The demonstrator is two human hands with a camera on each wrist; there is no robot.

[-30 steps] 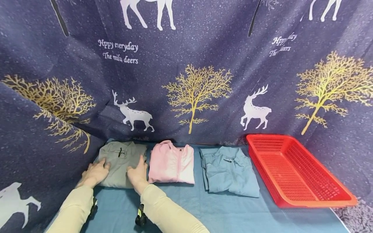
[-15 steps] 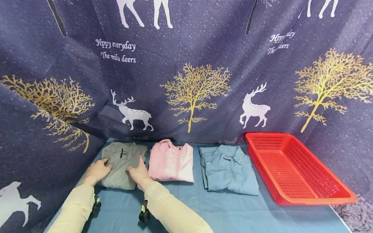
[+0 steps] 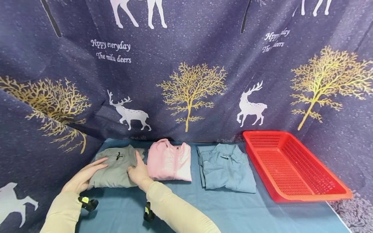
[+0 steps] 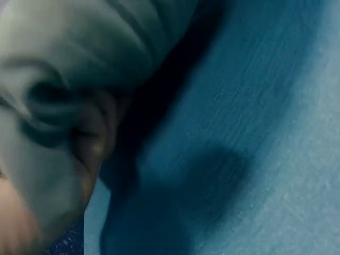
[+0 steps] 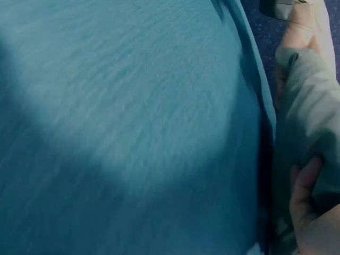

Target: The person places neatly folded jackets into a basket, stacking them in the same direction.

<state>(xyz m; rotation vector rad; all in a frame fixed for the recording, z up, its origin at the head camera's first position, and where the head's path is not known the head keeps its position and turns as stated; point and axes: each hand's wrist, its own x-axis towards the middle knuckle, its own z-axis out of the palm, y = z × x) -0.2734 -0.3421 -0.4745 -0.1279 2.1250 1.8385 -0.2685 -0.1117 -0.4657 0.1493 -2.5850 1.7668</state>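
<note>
Folded grey-green garment [image 3: 115, 173]: left hand [image 3: 81, 176] holds left edge, grip narrow; right hand [image 3: 139, 171] touches right side, grip unclear. Pink garment [image 3: 169, 163] just beside; table [image 3: 233, 213] gap separates blue garment [image 3: 228, 171].

The grey-green garment [image 3: 115, 176] seems to hide some fingers of the left hand [image 3: 81, 178], blurred in its wrist view, while the near edge cuts off both sleeves [image 3: 183, 208].
</note>
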